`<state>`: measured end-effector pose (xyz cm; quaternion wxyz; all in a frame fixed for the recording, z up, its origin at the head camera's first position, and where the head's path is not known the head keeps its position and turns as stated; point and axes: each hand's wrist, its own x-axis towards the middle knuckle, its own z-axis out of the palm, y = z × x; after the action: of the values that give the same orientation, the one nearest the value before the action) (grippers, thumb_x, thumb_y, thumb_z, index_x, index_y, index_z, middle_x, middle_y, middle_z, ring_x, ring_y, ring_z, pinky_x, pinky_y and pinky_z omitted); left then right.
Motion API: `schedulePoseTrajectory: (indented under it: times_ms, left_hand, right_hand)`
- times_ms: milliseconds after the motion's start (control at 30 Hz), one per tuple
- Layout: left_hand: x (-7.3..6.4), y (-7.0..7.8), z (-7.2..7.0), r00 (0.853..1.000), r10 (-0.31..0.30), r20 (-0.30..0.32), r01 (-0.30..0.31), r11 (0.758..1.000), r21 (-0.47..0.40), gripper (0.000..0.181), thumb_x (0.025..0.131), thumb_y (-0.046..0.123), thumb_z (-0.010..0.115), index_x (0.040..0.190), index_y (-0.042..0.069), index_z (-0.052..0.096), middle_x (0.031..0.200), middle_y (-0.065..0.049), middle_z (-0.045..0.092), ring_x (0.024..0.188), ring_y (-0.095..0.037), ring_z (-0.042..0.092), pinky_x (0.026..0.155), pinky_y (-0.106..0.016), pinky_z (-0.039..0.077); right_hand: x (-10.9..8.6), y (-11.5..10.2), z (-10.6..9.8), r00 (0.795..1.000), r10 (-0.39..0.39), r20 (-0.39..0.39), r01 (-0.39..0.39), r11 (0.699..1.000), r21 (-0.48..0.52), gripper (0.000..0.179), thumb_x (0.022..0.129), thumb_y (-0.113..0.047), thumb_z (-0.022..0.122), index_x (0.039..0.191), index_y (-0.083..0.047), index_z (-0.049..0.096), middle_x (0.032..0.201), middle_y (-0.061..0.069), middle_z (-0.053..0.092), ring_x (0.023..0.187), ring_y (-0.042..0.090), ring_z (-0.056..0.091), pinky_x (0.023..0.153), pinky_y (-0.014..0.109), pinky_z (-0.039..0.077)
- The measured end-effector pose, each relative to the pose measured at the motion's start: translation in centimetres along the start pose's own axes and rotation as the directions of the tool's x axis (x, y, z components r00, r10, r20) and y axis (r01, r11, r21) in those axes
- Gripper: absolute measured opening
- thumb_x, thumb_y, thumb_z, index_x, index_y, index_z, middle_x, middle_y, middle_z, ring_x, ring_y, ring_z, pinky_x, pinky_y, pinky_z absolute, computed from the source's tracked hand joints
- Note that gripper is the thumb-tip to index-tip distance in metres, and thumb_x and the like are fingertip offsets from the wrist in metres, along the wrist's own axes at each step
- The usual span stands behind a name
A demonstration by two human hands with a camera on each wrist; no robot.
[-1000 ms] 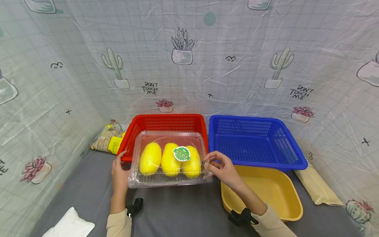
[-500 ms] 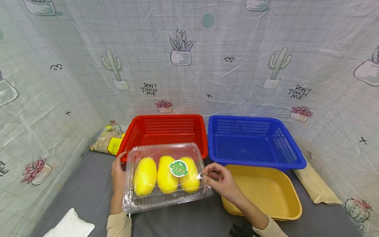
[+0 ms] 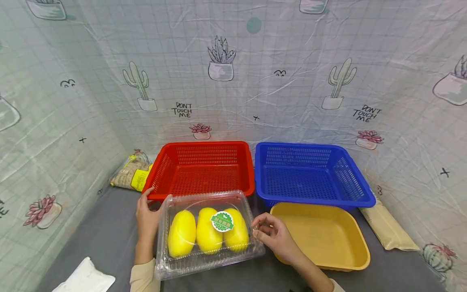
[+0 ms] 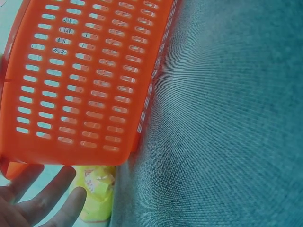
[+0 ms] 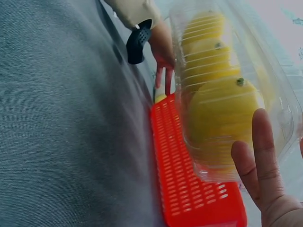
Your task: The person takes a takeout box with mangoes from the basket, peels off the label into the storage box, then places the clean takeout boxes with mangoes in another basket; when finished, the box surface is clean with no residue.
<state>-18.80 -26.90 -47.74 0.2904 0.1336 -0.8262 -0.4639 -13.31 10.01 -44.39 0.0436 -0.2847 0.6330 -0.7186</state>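
A clear plastic clamshell box (image 3: pixel 209 263) holds three yellow mangoes (image 3: pixel 209 231) and bears a round green-and-white sticker. My right hand (image 3: pixel 275 235) pinches its right edge, and the box hangs tilted in front of the red basket (image 3: pixel 204 178). In the right wrist view the fingers (image 5: pixel 265 156) lie against the clear wall of the box (image 5: pixel 284 90). My left hand (image 3: pixel 146 219) is at the basket's front left corner, index finger over the rim and thumb along the front. In the left wrist view its other fingers (image 4: pixel 57 189) lie just past that corner.
To the right of the red basket stands a blue basket (image 3: pixel 270 202), with a yellow basin (image 3: pixel 321 239) in front of it. A yellow-and-clear bag (image 3: pixel 133 174) lies at left, a beige packet (image 3: pixel 390 227) at right, and a white packet (image 3: pixel 85 278) at the near left.
The box of mangoes has come down and towards me, off the red basket, with my right hand on its edge. My left hand has stayed at the basket's corner.
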Motion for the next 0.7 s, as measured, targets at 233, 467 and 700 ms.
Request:
schedulePoseTrajectory:
  times_ms: [233, 467, 700]
  left_hand:
    - [0.0, -0.2, 0.2, 1.000, -0.001, -0.011, 0.001, 1.000, -0.008, 0.066, 0.081, 0.031, 0.080, 0.135, 0.007, 0.052, 0.126, -0.025, 0.049, 0.111, -0.042, 0.052, 0.089, -0.057, 0.049]
    - [0.1, -0.3, 0.2, 1.000, 0.004, -0.011, -0.004, 1.000, -0.013, 0.068, 0.080, 0.032, 0.081, 0.135, 0.006, 0.051, 0.128, -0.026, 0.048, 0.114, -0.043, 0.050, 0.088, -0.058, 0.049]
    - [0.0, -0.4, 0.2, 1.000, 0.003, -0.011, -0.003, 1.000, -0.001, 0.068, 0.080, 0.033, 0.081, 0.135, 0.006, 0.052, 0.128, -0.025, 0.049, 0.112, -0.041, 0.052, 0.087, -0.057, 0.050]
  right_hand:
    - [-1.0, 0.4, -0.5, 1.000, -0.015, 0.000, 0.014, 0.992, -0.129, 0.011, 0.089, 0.006, 0.060, 0.100, 0.008, 0.059, 0.090, 0.012, 0.061, 0.078, 0.007, 0.058, 0.070, 0.021, 0.053]
    - [-2.1, 0.6, -0.7, 1.000, 0.016, 0.001, -0.015, 0.989, -0.145, 0.011, 0.090, 0.005, 0.060, 0.101, 0.008, 0.059, 0.089, 0.023, 0.058, 0.078, 0.006, 0.058, 0.068, 0.022, 0.053]
    - [-2.3, 0.8, -0.6, 0.995, 0.096, -0.017, -0.098, 0.982, -0.160, 0.013, 0.092, 0.001, 0.061, 0.103, 0.007, 0.059, 0.089, 0.014, 0.059, 0.073, 0.005, 0.058, 0.063, 0.021, 0.052]
